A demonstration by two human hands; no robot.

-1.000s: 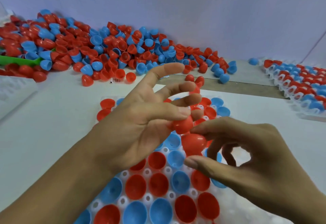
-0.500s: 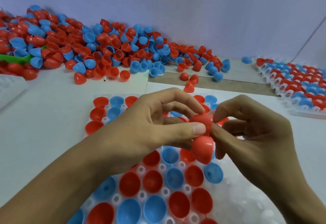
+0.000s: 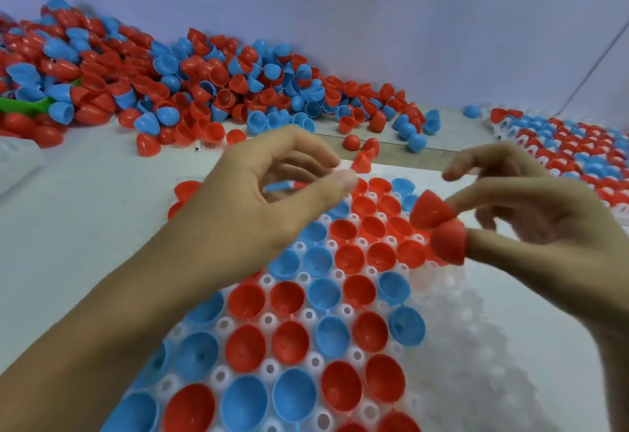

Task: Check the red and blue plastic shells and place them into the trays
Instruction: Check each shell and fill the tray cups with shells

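White tabletop, huge loose shell pile (image 3: 190, 91) at the back; near tray (image 3: 452, 356) roughly half filled, right side bare; right hand (image 3: 531, 220) pinches two red shells (image 3: 439, 227) above it; left hand (image 3: 272, 193) loosely curled, holding nothing

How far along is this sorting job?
Done: most of the near tray is filled, and a full tray sits at far right. In hand: the right hand pinches two red shells; the left hand looks empty. Left: the tray's bare right side and the big pile behind.
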